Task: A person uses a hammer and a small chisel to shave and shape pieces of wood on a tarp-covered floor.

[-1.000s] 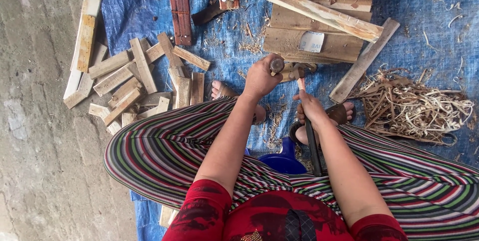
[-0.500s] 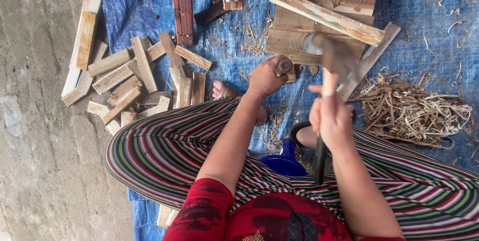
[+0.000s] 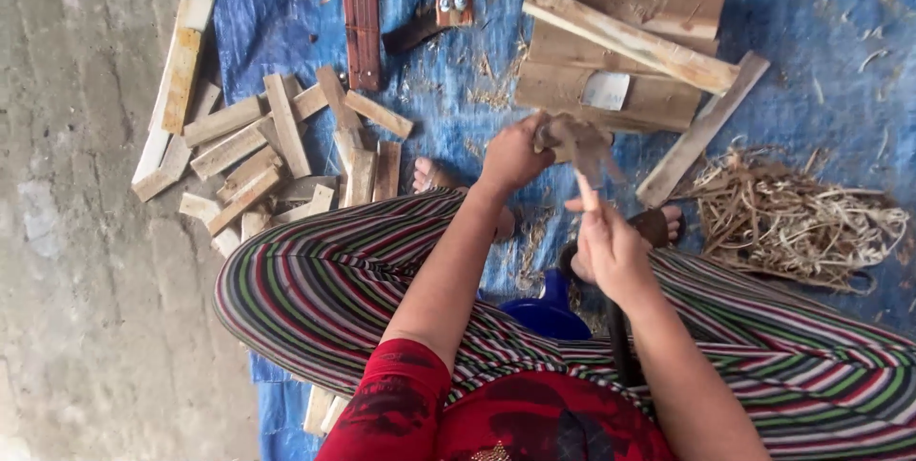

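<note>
My left hand grips a small block of wood and holds it on end on the blue tarp. In my right hand is the wooden handle of a chopping tool. Its grey head is blurred with motion and sits right at the top of the block. Both hands work just past my knees, which are covered in striped cloth. My bare feet rest on the tarp under my hands.
Split wood sticks lie heaped at the left edge of the tarp. Wider planks are stacked beyond my hands. A pile of curled shavings is at the right. A blue container stands between my legs, and bare concrete lies to the left.
My right hand lifted the chopping tool up off the block, then swung it back down onto the block's top. My left hand kept its hold on the wood.
</note>
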